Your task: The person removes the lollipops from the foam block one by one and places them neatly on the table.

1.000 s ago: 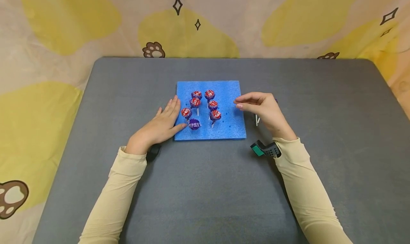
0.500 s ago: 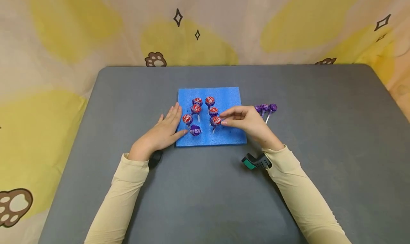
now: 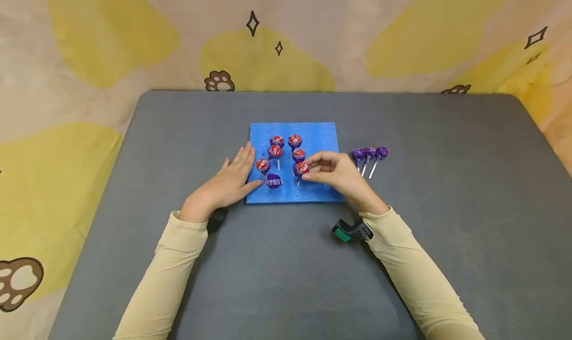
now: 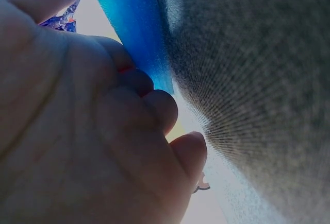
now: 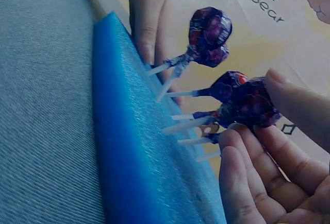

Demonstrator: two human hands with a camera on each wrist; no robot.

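Note:
A blue foam board (image 3: 319, 191) lies on the table with several red and purple lollipops standing in it in two groups. The left hand (image 3: 223, 183) rests on the board's left edge with its fingers extended; in the left wrist view that hand (image 4: 93, 121) lies along the blue edge. Over the right group, the right hand (image 3: 339, 176) has thumb and fingertips around the head of the nearest lollipop (image 3: 301, 169). In the right wrist view, the right hand (image 5: 273, 157) pinches that lollipop head (image 5: 252, 103), its white stick down at the foam.
Three purple lollipops (image 3: 370, 152) lie side by side on the grey table (image 3: 277, 270), just right of the board. A patterned cloth (image 3: 348, 37) hangs behind the table's far edge. Dark bands with devices sit at both wrists.
The right hand has moved left from beside the board to the nearest lollipop of the right group, uncovering the three lollipops on the table. The left hand stays on the board.

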